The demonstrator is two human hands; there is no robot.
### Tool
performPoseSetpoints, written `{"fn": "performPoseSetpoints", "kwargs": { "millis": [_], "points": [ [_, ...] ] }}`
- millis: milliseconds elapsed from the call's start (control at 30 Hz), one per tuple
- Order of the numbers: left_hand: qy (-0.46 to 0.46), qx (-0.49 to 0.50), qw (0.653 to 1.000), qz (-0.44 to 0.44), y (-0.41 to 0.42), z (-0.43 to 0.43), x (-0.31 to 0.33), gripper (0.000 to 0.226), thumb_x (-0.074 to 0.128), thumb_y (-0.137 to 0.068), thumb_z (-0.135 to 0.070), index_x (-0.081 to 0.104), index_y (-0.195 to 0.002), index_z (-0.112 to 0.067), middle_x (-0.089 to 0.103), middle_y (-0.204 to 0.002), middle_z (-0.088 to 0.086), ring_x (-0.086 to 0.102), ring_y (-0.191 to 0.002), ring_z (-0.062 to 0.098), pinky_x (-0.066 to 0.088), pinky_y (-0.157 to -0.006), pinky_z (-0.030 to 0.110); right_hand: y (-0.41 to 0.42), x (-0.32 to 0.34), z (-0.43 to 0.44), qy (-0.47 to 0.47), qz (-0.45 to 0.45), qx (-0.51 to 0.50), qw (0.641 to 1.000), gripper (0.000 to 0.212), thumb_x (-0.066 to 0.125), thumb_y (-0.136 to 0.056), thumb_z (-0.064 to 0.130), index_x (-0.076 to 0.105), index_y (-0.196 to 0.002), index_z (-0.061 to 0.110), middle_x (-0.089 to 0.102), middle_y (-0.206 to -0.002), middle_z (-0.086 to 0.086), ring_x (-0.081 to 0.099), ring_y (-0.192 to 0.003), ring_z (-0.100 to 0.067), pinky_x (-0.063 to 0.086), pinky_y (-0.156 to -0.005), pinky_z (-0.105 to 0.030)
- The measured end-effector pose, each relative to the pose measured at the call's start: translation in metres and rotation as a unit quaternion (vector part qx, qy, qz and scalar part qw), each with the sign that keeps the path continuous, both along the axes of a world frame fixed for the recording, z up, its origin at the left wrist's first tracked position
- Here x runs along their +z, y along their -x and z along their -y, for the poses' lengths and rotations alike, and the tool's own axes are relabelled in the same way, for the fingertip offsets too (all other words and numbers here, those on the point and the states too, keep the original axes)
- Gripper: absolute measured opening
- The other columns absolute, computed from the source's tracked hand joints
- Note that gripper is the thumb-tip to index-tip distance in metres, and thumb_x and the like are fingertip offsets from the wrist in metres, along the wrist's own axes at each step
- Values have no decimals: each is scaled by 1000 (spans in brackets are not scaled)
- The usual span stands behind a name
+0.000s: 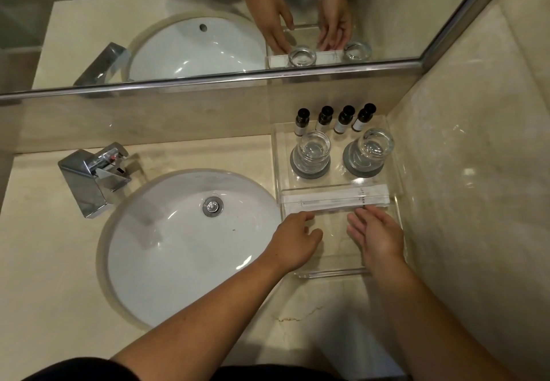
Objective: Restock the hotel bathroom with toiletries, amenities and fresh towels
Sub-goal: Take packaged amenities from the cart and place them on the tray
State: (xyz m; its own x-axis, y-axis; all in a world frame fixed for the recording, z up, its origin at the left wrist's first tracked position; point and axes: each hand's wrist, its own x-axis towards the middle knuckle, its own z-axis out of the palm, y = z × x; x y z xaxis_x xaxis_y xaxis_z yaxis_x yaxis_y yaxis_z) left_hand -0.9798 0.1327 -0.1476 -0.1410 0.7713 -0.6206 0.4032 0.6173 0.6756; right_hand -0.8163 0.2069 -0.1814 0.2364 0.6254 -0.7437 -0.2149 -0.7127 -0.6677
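Left hand (294, 242) and right hand (376, 236) hover over the clear acrylic tray (330, 274), holding nothing.
Left fingers are loosely curled, right fingers straight, with tips at the long white wrapped packets (333, 197) lying across the tray. Beyond stand two glasses (312, 154) on grey coasters (311, 173), then four toiletry bottles (324, 118). The tray sits on the bench (44, 261).

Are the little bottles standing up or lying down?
Standing up. All four little bottles stand in a row at the back of the clear tray, with their black caps on top.
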Motion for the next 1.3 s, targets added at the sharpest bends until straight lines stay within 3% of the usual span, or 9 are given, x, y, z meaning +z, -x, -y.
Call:
{"fn": "performPoseSetpoints", "kwargs": {
  "millis": [133,200,300,433,533,633,733,867,1300],
  "points": [
    [-23,-26,999,-15,3,6,4,50,58,-102,-30,50,-151,-19,54,-151,0,58,-128,16,41,-98,22,-8,0,13,-5,57,32,998,21,70,-94,7,67,-111,19,75,-106,-12,75,-87,-19,59,-72,-33],
    [-64,-62,995,-49,8,12,7,48,57,-103,-30,52,-149,-18,56,-149,2,57,-130,16,39,-101,20,-10,6,24,-50,149,111,981,14,69,-95,16,68,-104,27,76,-104,-7,73,-88,-18,58,-74,-36],
    [-132,-129,976,-113,19,22,11,46,56,-104,-33,52,-148,-19,56,-147,1,53,-132,17,37,-104,19,-11,29,45,-146,273,259,915,17,63,-99,23,69,-114,29,72,-110,10,67,-105,-13,50,-85,-26],
    [-182,-212,941,-191,29,42,14,53,52,-104,-44,48,-151,-20,51,-152,2,46,-139,22,41,-112,33,-20,38,71,-215,369,434,793,41,57,-101,35,57,-141,26,60,-143,5,54,-133,-16,44,-111,-37],
    [-197,-252,912,-257,27,62,19,71,34,-100,-63,41,-156,-20,39,-163,7,32,-151,28,32,-123,42,-25,44,90,-213,434,506,714,56,46,-104,47,43,-155,24,39,-163,1,31,-153,-20,29,-124,-47],
    [-183,-282,898,-283,22,82,22,85,16,-94,-72,28,-162,-23,23,-171,8,16,-159,28,21,-128,45,-27,62,116,-205,480,520,676,65,35,-105,55,29,-162,25,20,-170,1,12,-159,-19,15,-128,-46],
    [-204,-300,888,-284,17,101,27,83,19,-97,-72,26,-163,-22,21,-171,11,13,-159,29,16,-130,45,-34,76,145,-177,493,511,682,70,30,-104,60,16,-165,28,8,-173,4,1,-159,-16,6,-128,-42],
    [-239,-322,868,-291,10,127,39,82,20,-99,-71,20,-165,-21,18,-172,13,10,-160,31,10,-130,44,-49,90,185,-145,509,483,697,74,27,-103,63,6,-165,30,-1,-173,6,-2,-159,-16,4,-128,-44],
    [-335,-413,799,-281,-54,181,75,77,27,-103,-69,14,-166,-27,10,-174,5,3,-161,25,-7,-123,34,-93,127,303,-161,553,339,744,79,19,-97,69,10,-165,30,7,-173,4,-5,-159,-14,-1,-129,-46]
  ]
}}
